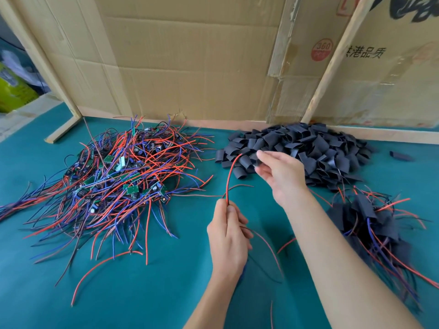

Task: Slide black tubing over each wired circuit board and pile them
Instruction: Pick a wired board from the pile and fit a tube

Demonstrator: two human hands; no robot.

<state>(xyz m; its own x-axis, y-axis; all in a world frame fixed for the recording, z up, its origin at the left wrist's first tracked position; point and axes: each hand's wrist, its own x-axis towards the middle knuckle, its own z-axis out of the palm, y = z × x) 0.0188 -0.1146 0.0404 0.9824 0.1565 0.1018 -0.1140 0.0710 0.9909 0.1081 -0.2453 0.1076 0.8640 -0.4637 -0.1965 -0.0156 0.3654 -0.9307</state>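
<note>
A tangled heap of wired circuit boards (114, 179) with red, blue and black leads lies on the left of the green table (152, 288). A mound of short black tubing pieces (316, 148) sits at the back right. My left hand (228, 238) grips one board's wires; its red-and-black lead (230, 179) arcs up toward the tubing. My right hand (278, 172) pinches a black tubing piece (257, 162) at the mound's near edge. A pile of sleeved boards (370, 219) lies at the right, trailing wires. The board in my left hand is hidden.
Cardboard sheets (190, 58) and wooden battens (332, 62) wall off the back of the table. One stray tubing piece (401, 156) lies at the far right. Loose wires (266, 248) cross the cloth near my left hand.
</note>
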